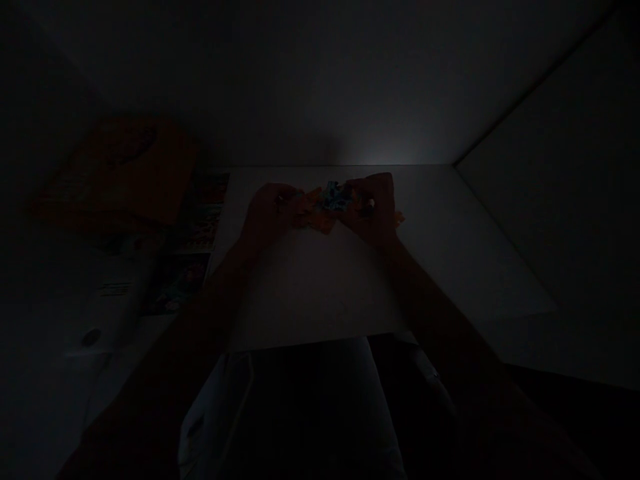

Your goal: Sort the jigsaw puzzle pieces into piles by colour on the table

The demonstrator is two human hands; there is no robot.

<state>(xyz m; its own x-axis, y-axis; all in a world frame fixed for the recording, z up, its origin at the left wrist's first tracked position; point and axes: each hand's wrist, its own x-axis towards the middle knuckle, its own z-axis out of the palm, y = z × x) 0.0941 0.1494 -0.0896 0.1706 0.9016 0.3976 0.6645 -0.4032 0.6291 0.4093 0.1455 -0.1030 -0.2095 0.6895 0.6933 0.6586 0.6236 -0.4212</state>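
Note:
The scene is very dark. Both hands meet near the far middle of a pale table (320, 293). My left hand (267, 213) and my right hand (373, 207) are closed on a small cluster of orange and blue pieces (323, 205), which look like joined puzzle pieces. The cluster sits between the fingers of both hands, just above or on the table; I cannot tell which. A small orange bit (399, 218) shows at the right edge of my right hand.
An orange box or lid (120, 173) lies at the far left. Beside it are colourful printed sheets (197, 220) and a pale bag or sheet (113, 300). A wall rises behind the table and another at the right.

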